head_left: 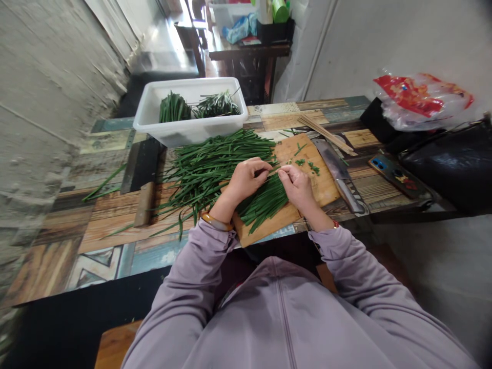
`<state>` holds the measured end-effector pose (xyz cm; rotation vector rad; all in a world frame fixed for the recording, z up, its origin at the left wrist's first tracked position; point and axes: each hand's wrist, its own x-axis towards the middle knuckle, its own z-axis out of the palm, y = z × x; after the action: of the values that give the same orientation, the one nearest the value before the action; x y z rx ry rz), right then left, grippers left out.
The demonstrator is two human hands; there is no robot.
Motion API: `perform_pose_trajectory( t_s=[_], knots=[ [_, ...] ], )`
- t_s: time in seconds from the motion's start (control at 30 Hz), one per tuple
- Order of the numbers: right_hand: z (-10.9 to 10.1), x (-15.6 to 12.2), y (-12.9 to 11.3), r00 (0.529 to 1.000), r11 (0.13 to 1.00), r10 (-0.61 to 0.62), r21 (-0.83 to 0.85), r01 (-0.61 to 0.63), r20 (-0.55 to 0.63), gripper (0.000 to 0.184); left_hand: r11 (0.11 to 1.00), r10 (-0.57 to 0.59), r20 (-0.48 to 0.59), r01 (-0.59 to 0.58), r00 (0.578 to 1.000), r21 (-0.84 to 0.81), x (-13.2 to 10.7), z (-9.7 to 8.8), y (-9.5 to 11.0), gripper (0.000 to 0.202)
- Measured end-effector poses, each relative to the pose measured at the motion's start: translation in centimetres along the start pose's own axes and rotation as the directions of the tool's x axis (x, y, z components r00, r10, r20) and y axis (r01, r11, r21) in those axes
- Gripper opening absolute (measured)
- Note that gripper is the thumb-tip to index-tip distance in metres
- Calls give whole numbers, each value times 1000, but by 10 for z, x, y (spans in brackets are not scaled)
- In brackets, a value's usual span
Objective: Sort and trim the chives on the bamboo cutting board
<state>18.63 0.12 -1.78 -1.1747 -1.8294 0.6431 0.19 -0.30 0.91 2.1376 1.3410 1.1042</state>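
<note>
Both my hands meet over a wooden cutting board (326, 187). My left hand (248, 179) is closed, thumb and fingers pinched on a thin, pale bamboo skewer (274, 171). The same skewer runs to the fingertips of my right hand (298, 187), also closed in a pinch. Beneath them lies a neat row of cut garlic chives (265, 202), partly hidden by my hands. A large loose pile of long garlic chives (207, 164) spreads on the left, reaching the board. Small chopped chive bits (313, 166) lie on the board's right side.
A white plastic tub (188, 130) at the back holds two chive bundles. A cleaver (145, 205) lies left; a knife (348, 197) rests along the board's right edge. Bamboo skewers (328, 136), a phone (397, 174), a black bag (453, 164) and a plastic bag (415, 100) are right.
</note>
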Motion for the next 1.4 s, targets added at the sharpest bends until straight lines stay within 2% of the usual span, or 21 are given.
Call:
perform_pose_trajectory(
  t_s=[0.4, 0.83, 0.97, 1.13, 1.2, 1.27, 1.4],
  knots=[
    [1, 1, 1, 1000, 1000, 2, -24, -2, -5, 32, 996, 34, 0, -34, 999, 84, 0, 1, -1, 22],
    [0, 0, 0, 997, 997, 69, 45, -70, 21, 32, 972, 40, 79, -57, 996, 227, -1, -3, 5, 20],
    [-2, -1, -5, 1000, 998, 14, 56, -15, 25, 38, 971, 44, 105, -68, 994, 230, -1, -3, 6, 21],
    [-1, -2, -5, 1000, 998, -15, 63, 13, 23, 30, 974, 74, 138, -101, 988, 201, -1, -4, 7, 22],
    [0, -2, -3, 1000, 998, -4, 66, 3, 23, 26, 984, 79, 117, -97, 990, 152, -1, -5, 4, 23],
    [1, -2, -2, 1000, 998, 6, 70, -7, 19, 23, 991, 55, 45, -60, 997, 117, 0, -6, -1, 22],
    [1, -3, -1, 1000, 998, 4, 63, -5, 20, 23, 982, 8, -111, 13, 994, 186, 2, -5, -18, 22]
  ],
)
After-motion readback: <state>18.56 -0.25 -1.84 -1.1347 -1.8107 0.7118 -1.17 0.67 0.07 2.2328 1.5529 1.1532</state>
